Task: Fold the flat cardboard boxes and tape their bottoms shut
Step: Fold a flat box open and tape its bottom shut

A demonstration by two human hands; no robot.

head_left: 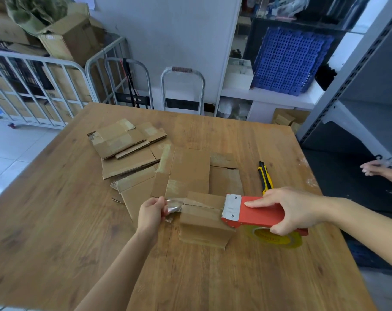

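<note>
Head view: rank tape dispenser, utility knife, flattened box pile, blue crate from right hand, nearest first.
1. tape dispenser: in right hand.
2. utility knife: just beyond it.
3. flattened box pile: table's far left.
4. blue crate: back shelf.

Left hand [152, 213] pinches tape end [173, 205]; right hand [289, 209] grips tape dispenser [258, 213], both forearms extended.

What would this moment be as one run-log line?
step: taping box bottom | left hand: pinches tape end | right hand: grips red tape dispenser | folded box: on table
</note>
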